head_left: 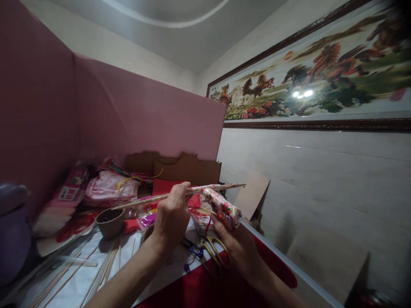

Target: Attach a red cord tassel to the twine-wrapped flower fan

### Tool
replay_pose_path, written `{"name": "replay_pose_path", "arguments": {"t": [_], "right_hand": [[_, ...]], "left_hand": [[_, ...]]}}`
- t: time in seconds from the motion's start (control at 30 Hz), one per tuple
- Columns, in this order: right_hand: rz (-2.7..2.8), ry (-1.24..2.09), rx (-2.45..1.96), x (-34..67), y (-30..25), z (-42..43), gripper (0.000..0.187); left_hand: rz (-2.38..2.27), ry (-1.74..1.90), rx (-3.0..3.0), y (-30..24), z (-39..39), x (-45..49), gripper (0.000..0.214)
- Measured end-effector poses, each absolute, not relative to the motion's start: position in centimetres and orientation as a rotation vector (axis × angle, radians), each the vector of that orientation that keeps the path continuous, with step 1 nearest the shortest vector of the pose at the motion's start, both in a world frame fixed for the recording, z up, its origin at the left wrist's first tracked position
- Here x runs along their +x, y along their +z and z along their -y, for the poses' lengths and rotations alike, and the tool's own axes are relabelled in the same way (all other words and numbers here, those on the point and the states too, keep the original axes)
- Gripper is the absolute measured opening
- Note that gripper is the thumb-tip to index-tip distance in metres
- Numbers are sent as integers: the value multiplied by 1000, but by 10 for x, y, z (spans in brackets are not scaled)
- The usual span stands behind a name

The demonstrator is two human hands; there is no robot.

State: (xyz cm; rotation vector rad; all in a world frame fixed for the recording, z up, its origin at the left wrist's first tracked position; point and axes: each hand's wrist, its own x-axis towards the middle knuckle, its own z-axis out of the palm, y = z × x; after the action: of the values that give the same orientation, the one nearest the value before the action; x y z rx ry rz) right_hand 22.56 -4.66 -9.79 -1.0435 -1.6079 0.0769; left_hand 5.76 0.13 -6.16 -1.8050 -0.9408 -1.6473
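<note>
My left hand [171, 214] is closed around a long thin stick [218, 187] that looks wrapped in pale, patterned material. The stick runs nearly level, its far end pointing right and its near end passing above a grey cup [111, 224]. My right hand [236, 239] grips a short roll [221, 202] with a white and red floral print, held just under the stick. Whether roll and stick touch is unclear. Below my hands lie gold-handled scissors [214, 252] and a blue utility knife [192, 247].
Thin wooden sticks [107, 267] lie at the front left. Behind are a pink patterned cloth bundle [111, 188] and cut brown cardboard [186, 169] against a pink partition [150, 111]. A purple container [14, 235] stands far left. A tiled wall [321, 179] rises on the right.
</note>
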Motion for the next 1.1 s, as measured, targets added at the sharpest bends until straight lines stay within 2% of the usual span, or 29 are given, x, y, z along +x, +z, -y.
{"name": "replay_pose_path", "arguments": {"t": [0.1, 0.27, 0.7, 1.1], "right_hand": [[1625, 250, -1045, 224, -92, 49, 29], [1572, 329, -1021, 222, -84, 51, 28], [1655, 252, -1007, 217, -84, 56, 30], [1550, 386, -1038, 218, -81, 52, 29]], "left_hand": [[931, -1648, -1806, -62, -2, 57, 19], [918, -1648, -1796, -63, -3, 57, 18], [915, -1598, -1817, -62, -1, 57, 18], [924, -1591, -1818, -64, -1, 57, 21]]}}
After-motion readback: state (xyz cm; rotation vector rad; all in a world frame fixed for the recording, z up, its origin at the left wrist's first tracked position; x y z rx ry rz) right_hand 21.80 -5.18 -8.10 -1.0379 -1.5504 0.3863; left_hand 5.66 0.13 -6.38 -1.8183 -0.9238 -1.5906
